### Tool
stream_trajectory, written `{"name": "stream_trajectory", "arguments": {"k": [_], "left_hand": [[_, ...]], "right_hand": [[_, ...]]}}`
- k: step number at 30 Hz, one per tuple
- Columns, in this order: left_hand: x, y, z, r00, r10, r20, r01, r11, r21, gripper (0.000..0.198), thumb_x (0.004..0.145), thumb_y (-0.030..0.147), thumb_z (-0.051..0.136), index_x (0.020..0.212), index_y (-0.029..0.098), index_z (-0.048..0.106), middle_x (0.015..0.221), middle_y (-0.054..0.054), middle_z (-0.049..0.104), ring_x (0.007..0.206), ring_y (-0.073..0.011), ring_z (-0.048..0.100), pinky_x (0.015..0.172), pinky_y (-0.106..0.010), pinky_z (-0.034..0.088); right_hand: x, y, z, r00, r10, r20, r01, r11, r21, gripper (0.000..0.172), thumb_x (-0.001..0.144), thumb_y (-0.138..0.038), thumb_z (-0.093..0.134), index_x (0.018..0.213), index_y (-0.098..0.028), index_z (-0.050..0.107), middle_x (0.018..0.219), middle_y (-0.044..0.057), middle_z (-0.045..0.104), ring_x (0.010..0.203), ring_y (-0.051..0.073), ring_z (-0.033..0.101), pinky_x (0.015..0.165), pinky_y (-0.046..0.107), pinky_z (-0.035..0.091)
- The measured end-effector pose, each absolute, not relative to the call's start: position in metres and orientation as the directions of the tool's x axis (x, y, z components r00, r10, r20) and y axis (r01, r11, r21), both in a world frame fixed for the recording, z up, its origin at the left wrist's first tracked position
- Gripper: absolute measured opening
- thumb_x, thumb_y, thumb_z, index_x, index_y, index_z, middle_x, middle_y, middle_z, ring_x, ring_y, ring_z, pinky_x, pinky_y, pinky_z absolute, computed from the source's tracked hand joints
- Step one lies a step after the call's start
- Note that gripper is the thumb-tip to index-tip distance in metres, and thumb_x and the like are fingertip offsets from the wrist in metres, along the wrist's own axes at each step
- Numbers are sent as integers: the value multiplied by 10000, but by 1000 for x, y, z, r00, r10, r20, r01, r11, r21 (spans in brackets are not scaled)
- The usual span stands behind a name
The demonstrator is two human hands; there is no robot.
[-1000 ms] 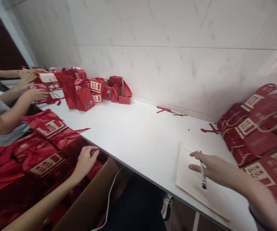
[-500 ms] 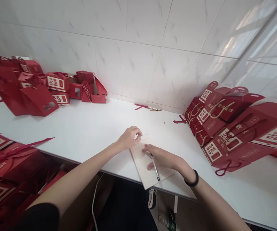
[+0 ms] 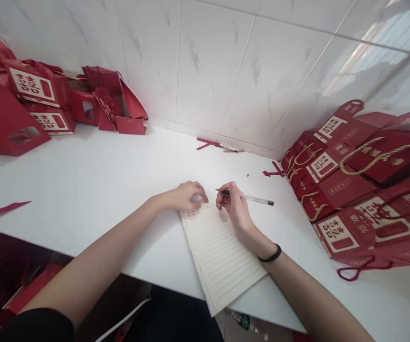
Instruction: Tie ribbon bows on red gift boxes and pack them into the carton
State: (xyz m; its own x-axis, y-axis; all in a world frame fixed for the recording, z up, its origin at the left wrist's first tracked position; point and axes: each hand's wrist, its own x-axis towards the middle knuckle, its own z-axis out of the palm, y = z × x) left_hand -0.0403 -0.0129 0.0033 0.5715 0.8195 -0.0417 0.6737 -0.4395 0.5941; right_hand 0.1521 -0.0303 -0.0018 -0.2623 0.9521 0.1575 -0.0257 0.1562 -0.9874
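Observation:
A lined notepad (image 3: 226, 256) lies slanted on the white table, its near corner reaching past the front edge. Some writing shows along its top lines. My right hand (image 3: 236, 209) is closed on a clear pen with a black end (image 3: 258, 199), the tip pointing left above the top of the pad. My left hand (image 3: 188, 195) rests at the pad's top left corner with its fingers curved and apart, holding nothing.
Red gift boxes (image 3: 336, 232) with rope handles are stacked at the right. More red boxes (image 3: 35, 88) stand at the back left. Ribbon scraps (image 3: 208, 142) lie by the tiled wall, another ribbon piece (image 3: 274, 170) near the right stack. A plastic bottle (image 3: 243, 323) is below the table edge.
My right hand has lifted from the pad's middle to near its top, and the pen has swung from pointing toward me to lying across the hand. The view has moved closer.

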Motion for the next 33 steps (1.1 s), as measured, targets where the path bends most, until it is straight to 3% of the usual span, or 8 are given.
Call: {"name": "stream_trajectory", "arguments": {"k": [3,7,12,17,22,33], "left_hand": [[-38,-14,7,570,817,-86,714,-441,544,268,770,248,520,1012,287,629,1310,-3,459,1218,-241,374,1032,-416,272],[-35,-12,8,575,810,-114,720,-436,540,270,775,247,514,1022,287,615,1328,4,448,1239,-231,359,1043,-421,246],[-35,-11,7,563,818,-118,718,-413,561,300,750,254,528,1038,267,611,1332,-1,452,1243,-238,358,1039,-400,252],[-35,-12,8,565,817,-113,714,-416,564,316,749,278,524,1055,259,600,1330,-4,456,1244,-245,350,1037,-403,248],[-33,-14,11,558,821,-123,716,-402,571,313,736,259,523,1038,261,607,1316,-4,465,1244,-237,349,1042,-402,239],[-34,-14,9,559,822,-112,705,-400,585,326,725,274,513,1034,263,613,1309,-3,470,1230,-239,359,1041,-404,244]], "right_hand": [[143,-25,-21,-133,991,21,-106,6,-994,402,851,-572,432,736,-189,470,485,-42,465,393,92,406,354,190,289],[144,-30,-22,-157,987,42,-50,35,-998,265,782,-404,619,791,-211,436,521,-49,553,427,114,495,381,188,356],[144,-36,-16,-145,988,52,142,73,-987,309,774,-435,621,694,-199,437,519,-35,548,434,105,461,395,192,328],[141,-38,-15,-202,963,177,369,242,-898,321,739,-321,610,543,-183,398,509,-49,431,494,87,380,457,196,305],[140,-40,-16,-239,954,182,394,267,-880,324,747,-280,547,533,-189,320,494,-66,325,477,78,293,444,204,243],[140,-39,-15,-251,956,151,402,245,-882,333,731,-271,553,528,-191,301,483,-70,311,474,76,285,444,207,225]]}}
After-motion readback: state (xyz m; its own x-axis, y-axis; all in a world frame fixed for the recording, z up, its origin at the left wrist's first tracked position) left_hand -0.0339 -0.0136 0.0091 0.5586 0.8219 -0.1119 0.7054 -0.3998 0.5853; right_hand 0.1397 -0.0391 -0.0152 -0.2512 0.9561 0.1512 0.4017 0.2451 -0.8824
